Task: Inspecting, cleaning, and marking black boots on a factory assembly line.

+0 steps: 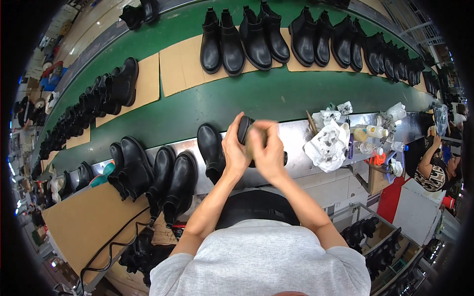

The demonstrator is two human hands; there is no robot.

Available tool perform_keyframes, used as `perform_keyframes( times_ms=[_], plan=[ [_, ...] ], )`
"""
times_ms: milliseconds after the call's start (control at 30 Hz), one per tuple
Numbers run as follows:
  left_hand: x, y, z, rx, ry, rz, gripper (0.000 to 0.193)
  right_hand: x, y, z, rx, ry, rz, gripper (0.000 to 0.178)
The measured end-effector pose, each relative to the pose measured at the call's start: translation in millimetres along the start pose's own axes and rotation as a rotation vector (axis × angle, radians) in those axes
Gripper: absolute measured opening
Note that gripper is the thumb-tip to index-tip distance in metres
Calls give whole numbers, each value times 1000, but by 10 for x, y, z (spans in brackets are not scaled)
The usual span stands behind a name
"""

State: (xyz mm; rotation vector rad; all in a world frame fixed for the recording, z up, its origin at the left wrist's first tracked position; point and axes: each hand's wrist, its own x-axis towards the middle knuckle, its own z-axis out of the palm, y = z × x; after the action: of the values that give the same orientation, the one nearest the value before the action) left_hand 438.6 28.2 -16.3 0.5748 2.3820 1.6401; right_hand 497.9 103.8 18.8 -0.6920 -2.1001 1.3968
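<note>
Left hand: fingers closed around a black boot, our palm along its side.
Right hand: blurred; we see its fingers curled round a tan thing against that boot, though we cannot tell its kind.
Held boot: between our hands, above the steel ledge along the near side of the green belt.
Single boot: on the belt's near side, just left of our hands.
Rag: white, dark-stained, on the belt's near side, right of us.
Bottles: beyond the rag, along the belt's near side.
Boot row: upright on cardboard, on the belt itself.
</note>
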Motion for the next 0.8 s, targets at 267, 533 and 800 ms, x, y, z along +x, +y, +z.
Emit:
perform_keyframes(
  times_ms=[267, 533, 800],
  plan=[
    [17, 65, -24, 38, -23, 2, 59, 289, 123, -26, 127, 155, 79, 22],
    [85, 12, -65, 15, 0, -4, 60, 196, 74, 144, -18, 64, 44, 21],
    [23, 52, -41, 37, 11, 61, 60, 254, 95, 73, 79, 74, 26, 19]
  ],
)
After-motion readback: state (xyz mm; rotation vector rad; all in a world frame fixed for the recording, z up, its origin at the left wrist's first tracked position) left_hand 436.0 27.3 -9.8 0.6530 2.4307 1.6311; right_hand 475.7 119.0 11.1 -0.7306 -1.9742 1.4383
